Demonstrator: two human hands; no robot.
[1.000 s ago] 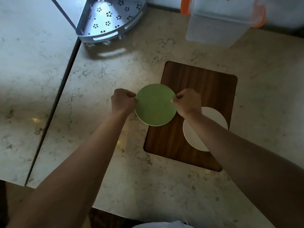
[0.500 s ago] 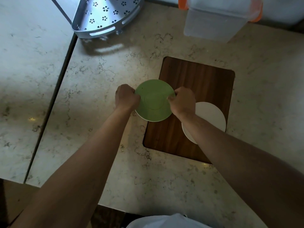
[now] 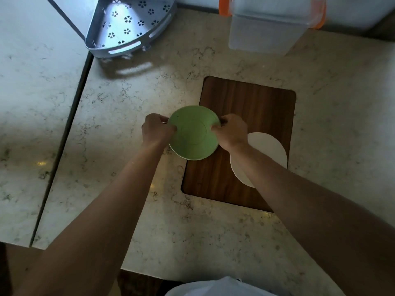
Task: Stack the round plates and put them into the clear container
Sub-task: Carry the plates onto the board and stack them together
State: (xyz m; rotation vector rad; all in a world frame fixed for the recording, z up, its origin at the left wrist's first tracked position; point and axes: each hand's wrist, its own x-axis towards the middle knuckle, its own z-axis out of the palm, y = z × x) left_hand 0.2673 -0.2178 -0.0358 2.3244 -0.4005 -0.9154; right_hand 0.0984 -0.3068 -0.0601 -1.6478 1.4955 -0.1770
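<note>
Both hands held one green plate [image 3: 193,133] by its edges. The left hand [image 3: 157,130] pinched the left rim with its fingers curled tight, and the right hand [image 3: 232,130] pinched the right rim the same way. The plate was over the left edge of a brown wooden board [image 3: 252,107], partly above the stone counter [image 3: 128,97] (whether it touched the board or was lifted a little could not be told). A white plate [image 3: 267,149] lay flat on the board, near its right side, and the right arm covered part of it. The clear container [image 3: 269,26] with orange clips stood at the back of the counter, well apart from both plates. A grey corner rack [image 3: 128,24] with flower-shaped holes sat at the back left.
</note>
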